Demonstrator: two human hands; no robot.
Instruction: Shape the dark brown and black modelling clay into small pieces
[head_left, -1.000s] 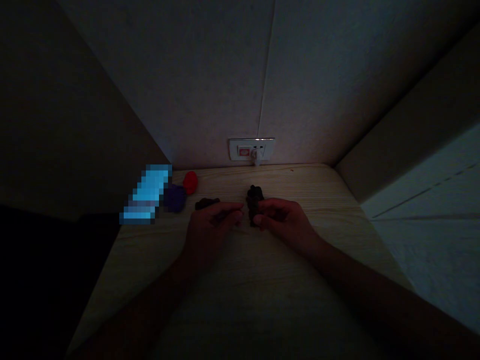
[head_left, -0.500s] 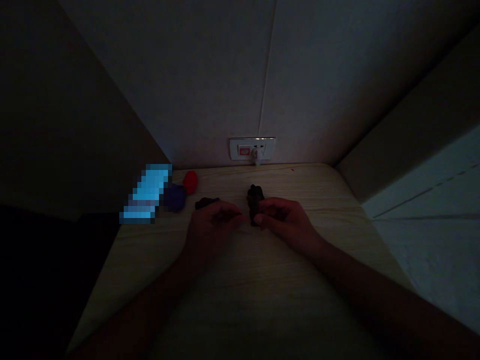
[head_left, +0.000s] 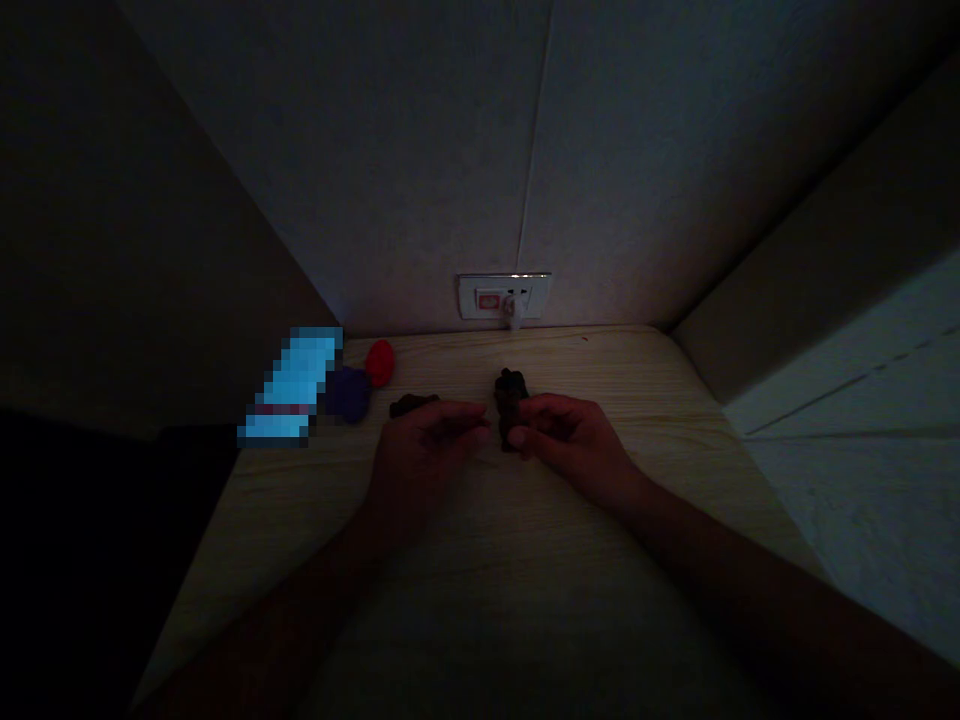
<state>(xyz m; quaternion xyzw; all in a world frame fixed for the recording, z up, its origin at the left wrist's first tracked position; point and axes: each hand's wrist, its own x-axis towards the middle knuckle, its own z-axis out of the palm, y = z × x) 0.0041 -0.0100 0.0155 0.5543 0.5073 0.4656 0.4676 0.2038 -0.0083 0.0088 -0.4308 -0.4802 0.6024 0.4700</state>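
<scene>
The scene is very dim. My right hand (head_left: 570, 440) is closed around a small dark lumpy object (head_left: 511, 393) that sticks up past its fingers, just above the light wooden table (head_left: 480, 560). My left hand (head_left: 424, 445) sits beside it, fingers curled and pinched toward the right hand; what it holds, if anything, is too dark to see. A second dark lump (head_left: 411, 404) lies on the table just behind the left hand.
A red lump (head_left: 380, 362) and a purple lump (head_left: 347, 393) lie at the back left, beside a glowing blue blurred rectangle (head_left: 291, 388). A wall socket (head_left: 504, 296) with a plug sits on the back wall. Walls enclose the table left and right.
Nothing has clearly moved; both hands stay together at the table's middle, with only slight finger shifts of the left hand.
</scene>
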